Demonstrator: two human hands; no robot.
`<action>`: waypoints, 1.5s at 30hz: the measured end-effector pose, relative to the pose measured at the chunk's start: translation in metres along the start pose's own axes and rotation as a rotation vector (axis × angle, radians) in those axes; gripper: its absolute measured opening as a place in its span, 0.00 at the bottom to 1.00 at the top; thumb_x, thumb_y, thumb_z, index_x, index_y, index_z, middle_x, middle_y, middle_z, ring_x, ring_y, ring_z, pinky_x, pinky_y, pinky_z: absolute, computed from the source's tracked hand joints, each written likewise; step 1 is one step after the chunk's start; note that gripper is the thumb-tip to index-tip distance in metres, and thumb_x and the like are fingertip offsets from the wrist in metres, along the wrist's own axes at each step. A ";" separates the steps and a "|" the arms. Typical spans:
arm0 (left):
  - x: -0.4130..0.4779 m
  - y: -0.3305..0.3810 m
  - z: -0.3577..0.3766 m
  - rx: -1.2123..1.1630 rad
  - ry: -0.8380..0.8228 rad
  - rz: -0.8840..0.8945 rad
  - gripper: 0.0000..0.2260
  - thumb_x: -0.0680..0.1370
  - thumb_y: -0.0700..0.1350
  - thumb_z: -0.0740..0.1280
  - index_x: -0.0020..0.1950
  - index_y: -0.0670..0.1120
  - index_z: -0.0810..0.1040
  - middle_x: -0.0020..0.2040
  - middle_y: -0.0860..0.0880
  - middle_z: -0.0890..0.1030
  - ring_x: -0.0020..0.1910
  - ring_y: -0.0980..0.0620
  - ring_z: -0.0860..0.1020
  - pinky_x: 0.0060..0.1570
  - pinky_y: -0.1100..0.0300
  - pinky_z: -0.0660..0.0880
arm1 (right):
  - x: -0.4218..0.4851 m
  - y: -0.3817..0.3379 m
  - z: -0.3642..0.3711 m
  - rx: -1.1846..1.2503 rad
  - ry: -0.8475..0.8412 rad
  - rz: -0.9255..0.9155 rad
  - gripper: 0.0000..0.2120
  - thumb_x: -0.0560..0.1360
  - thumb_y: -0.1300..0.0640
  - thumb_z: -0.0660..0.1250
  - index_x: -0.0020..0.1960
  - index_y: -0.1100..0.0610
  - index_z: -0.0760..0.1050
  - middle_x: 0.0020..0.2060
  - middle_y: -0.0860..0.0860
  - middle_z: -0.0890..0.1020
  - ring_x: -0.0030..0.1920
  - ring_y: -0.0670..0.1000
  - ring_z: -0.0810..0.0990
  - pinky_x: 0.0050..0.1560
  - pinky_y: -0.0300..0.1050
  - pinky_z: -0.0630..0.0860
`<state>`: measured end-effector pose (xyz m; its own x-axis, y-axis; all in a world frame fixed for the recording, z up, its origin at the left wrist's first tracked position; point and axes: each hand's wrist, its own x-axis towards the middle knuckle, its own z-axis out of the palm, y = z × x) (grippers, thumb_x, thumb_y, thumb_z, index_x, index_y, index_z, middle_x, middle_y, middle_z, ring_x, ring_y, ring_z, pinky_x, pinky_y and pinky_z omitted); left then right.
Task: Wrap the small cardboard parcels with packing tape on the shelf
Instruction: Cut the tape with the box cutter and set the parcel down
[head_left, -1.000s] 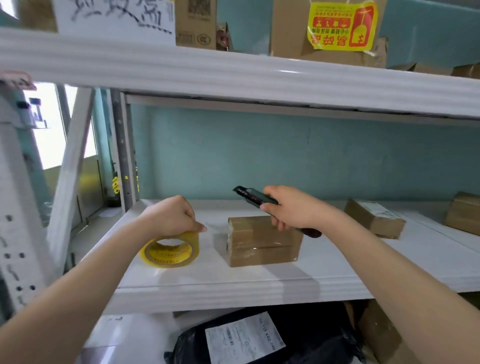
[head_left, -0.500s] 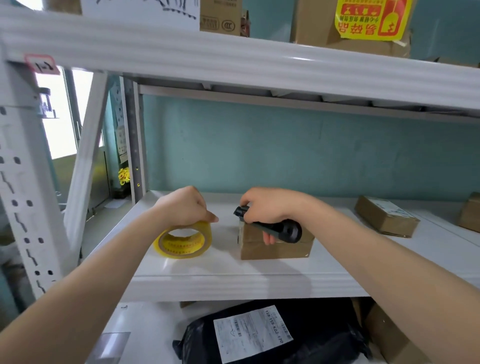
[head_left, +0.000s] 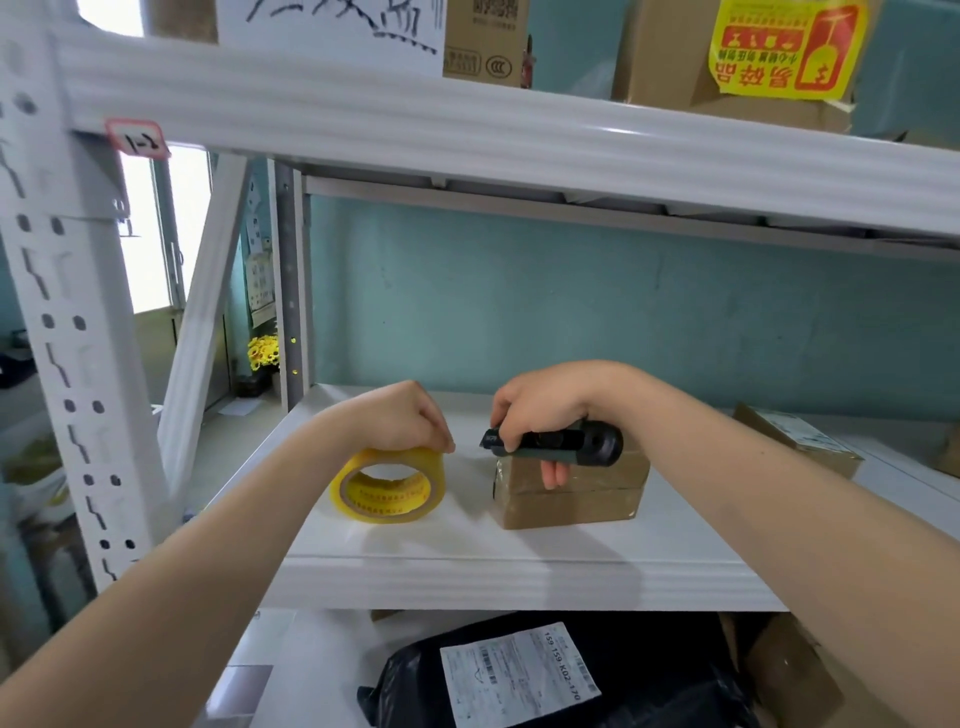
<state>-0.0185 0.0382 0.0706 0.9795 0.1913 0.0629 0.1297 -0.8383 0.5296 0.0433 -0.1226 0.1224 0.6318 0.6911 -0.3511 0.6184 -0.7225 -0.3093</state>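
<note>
A small cardboard parcel (head_left: 569, 493) with glossy tape over it sits on the white shelf (head_left: 467, 577). Left of it a yellow roll of packing tape (head_left: 387, 486) stands tilted on the shelf. My left hand (head_left: 397, 415) grips the top of the roll. My right hand (head_left: 545, 402) holds a dark utility knife (head_left: 556, 446) level over the parcel's top left edge, its tip pointing left toward the roll. A thin strip of clear tape seems to run between roll and parcel, but it is hard to make out.
Another cardboard parcel (head_left: 797, 439) lies at the back right of the shelf. Above runs an upper shelf beam (head_left: 467, 130) with boxes on it. A black mailer bag (head_left: 519, 675) lies below. A white upright post (head_left: 67, 338) stands at the left.
My right hand swung the knife from pointing up and back to lying level at the parcel's left edge. My left hand stayed on the tape roll. The camera came closer.
</note>
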 end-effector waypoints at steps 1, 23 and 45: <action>0.001 0.001 -0.001 0.006 -0.016 -0.007 0.06 0.73 0.45 0.69 0.44 0.53 0.85 0.43 0.57 0.83 0.39 0.62 0.76 0.41 0.71 0.71 | 0.000 0.000 -0.002 -0.009 -0.009 -0.002 0.19 0.75 0.63 0.57 0.65 0.69 0.64 0.47 0.70 0.81 0.22 0.53 0.80 0.27 0.39 0.77; 0.005 -0.010 -0.008 -0.154 0.017 -0.111 0.01 0.72 0.46 0.73 0.41 0.50 0.84 0.38 0.51 0.81 0.37 0.54 0.76 0.36 0.65 0.73 | -0.009 0.032 -0.016 0.205 -0.135 -0.111 0.14 0.76 0.68 0.58 0.61 0.61 0.67 0.37 0.68 0.81 0.23 0.54 0.80 0.25 0.41 0.78; 0.005 -0.019 -0.014 -0.292 -0.069 -0.125 0.02 0.73 0.44 0.72 0.41 0.49 0.84 0.33 0.53 0.82 0.31 0.57 0.78 0.30 0.66 0.75 | 0.003 0.022 0.002 0.196 -0.037 -0.088 0.13 0.75 0.65 0.62 0.59 0.61 0.69 0.54 0.67 0.78 0.24 0.54 0.80 0.27 0.43 0.80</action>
<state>-0.0183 0.0627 0.0726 0.9682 0.2402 -0.0701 0.2097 -0.6263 0.7508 0.0574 -0.1368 0.1126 0.5596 0.7529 -0.3464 0.5651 -0.6524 -0.5051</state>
